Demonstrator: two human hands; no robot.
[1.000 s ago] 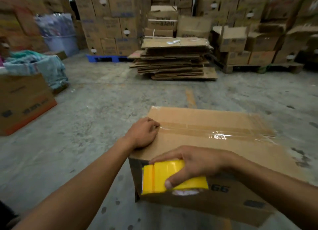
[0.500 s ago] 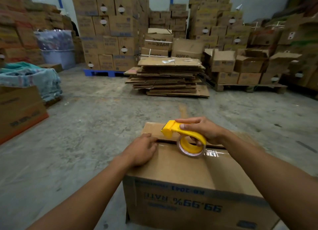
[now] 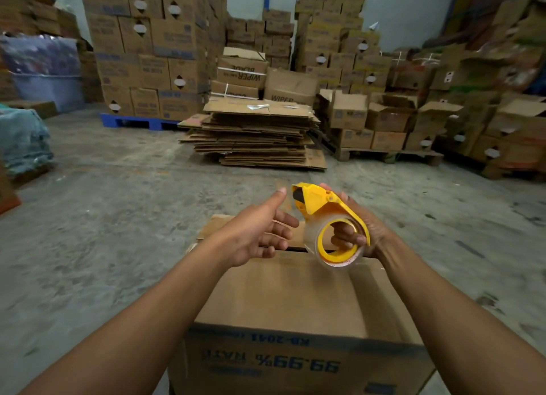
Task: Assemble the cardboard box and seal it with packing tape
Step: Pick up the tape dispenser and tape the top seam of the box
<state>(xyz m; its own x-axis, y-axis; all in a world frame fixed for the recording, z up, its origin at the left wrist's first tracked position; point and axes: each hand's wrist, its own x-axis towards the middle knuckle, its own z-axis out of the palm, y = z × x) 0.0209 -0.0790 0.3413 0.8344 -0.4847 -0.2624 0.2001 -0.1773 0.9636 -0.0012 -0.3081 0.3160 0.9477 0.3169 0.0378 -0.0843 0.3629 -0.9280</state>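
A brown cardboard box (image 3: 289, 300) with blue print on its near side stands on the concrete floor right in front of me, its top flaps down. My right hand (image 3: 373, 229) grips a yellow tape dispenser (image 3: 328, 208) loaded with a clear tape roll (image 3: 310, 241), held in the air above the box's far edge. My left hand (image 3: 257, 232) hovers just left of the dispenser, fingers apart, thumb raised. A short loose end of clear tape (image 3: 283, 198) shows beside the thumb tip; I cannot tell whether they touch.
A pile of flattened cardboard (image 3: 257, 134) lies ahead on the floor. Stacked boxes on a blue pallet (image 3: 133, 123) stand at the back left, more boxes on a wooden pallet (image 3: 390, 154) at the right. A teal cloth bundle (image 3: 20, 137) sits at the left.
Both hands have risen off the box top. The dispenser went from the box's near side, over the top, up into the air, and my left hand left the seam to meet it.
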